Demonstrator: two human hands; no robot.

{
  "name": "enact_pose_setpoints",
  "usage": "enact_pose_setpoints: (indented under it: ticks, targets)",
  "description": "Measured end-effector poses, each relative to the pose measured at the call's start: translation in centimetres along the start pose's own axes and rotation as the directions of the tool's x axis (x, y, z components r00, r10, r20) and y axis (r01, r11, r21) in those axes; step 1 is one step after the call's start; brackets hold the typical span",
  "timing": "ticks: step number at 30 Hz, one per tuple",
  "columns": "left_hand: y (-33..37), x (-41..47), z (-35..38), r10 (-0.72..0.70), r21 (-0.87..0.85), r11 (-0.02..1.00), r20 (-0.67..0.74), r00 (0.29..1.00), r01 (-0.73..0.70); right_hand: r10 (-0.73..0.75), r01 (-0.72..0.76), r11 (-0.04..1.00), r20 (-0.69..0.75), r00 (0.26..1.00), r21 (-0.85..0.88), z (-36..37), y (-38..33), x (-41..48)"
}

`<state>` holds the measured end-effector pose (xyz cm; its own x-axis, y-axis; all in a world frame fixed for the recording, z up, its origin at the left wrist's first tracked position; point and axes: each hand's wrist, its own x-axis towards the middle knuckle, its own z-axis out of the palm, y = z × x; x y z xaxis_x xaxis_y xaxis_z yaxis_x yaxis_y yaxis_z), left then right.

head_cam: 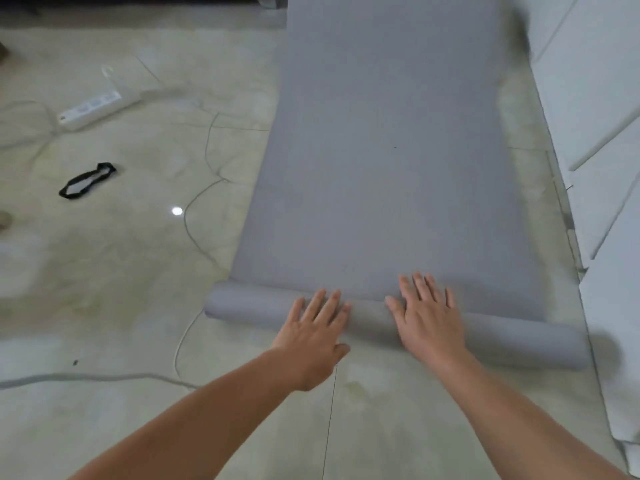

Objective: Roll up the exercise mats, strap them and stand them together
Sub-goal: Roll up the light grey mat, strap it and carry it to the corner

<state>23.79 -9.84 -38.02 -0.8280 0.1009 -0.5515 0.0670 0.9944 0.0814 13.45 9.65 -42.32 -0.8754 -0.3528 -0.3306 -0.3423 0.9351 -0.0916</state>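
Fingers (420, 289) straight and spread, left hand (313, 336) and right hand (429, 323) press mid-roll on the grey mat (391, 150), which looks soft, light and springy, so a wider hold likely rolls truer.

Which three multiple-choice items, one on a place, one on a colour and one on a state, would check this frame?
1. Where does the black strap lie?
A. on the floor, left of the exercise mat
B. on top of the mat
C. in a hand

2. What colour is the exercise mat?
A. green
B. grey
C. red

3. How far is the mat rolled?
A. fully rolled
B. wholly flat
C. only its near end is rolled

Key:
1 A: the strap lies on bare floor, apart from the mat.
2 B: the whole mat is plain grey.
3 C: the left hand and the right hand press with straight fingers on the rolled near end, while the rest stretches flat ahead.
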Motion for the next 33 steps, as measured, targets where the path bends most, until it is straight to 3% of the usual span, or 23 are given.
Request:
enact_pose_setpoints:
  ticks: [5, 8, 11, 15, 19, 21, 23, 26, 28, 33]
  targets:
    - [-2.4, 2.5, -0.7, 0.004, -0.021, 1.000, -0.026, 1.000, -0.004, 0.071, -0.072, 0.997, -0.026, 0.997, -0.033, -1.7, 0.0, 4.0]
    - [-3.4, 5.5, -1.5, 0.000, -0.045, 0.999, -0.037, 0.999, -0.002, -0.006, 0.006, 1.000, -0.112, 0.994, -0.001, -3.5, 0.2, 4.5]
    - [-4.4, 8.0, -3.3, 0.001, -0.067, 0.998, -0.022, 1.000, -0.002, -0.094, 0.090, 0.994, -0.074, 0.993, -0.061, -4.3, 0.5, 2.0]
    - [-5.3, 10.1, -5.2, 0.047, -0.070, 0.997, 0.041, 0.998, -0.044, -0.115, 0.120, 0.992, 0.106, 0.988, -0.043, -3.4, 1.5, 0.9]
    - [-6.4, 12.5, -6.2, -0.004, 0.003, 1.000, 0.012, 1.000, 0.004, -0.122, 0.127, 0.991, 0.098, 0.988, -0.053, -4.6, 0.9, 4.9]
    - [-6.5, 14.1, -7.2, -0.056, 0.024, 0.998, -0.040, 0.998, 0.057, -0.096, 0.094, 0.995, 0.133, 0.986, 0.026, -5.0, 1.3, 6.7]
    - [-6.0, 14.9, -8.1, -0.072, -0.017, 0.997, -0.203, 0.977, 0.070, -0.076, 0.072, 0.997, 0.115, 0.990, 0.041, -5.9, 1.5, 8.6]
    - [-5.0, 13.8, -7.5, 0.057, -0.008, 0.998, -0.419, 0.906, -0.067, -0.030, 0.024, 0.998, 0.099, 0.995, 0.058, -6.4, 1.8, 11.5]
    - [-4.0, 12.9, -6.3, 0.117, 0.031, 0.993, -0.409, 0.905, -0.115, 0.007, -0.015, 0.997, 0.107, 0.994, 0.080, -6.5, 2.2, 14.0]
    - [-4.9, 16.5, -6.4, 0.052, 0.020, 0.999, -0.283, 0.958, -0.048, 0.058, -0.057, 0.993, -0.004, 0.998, 0.103, -7.2, 2.8, 18.9]
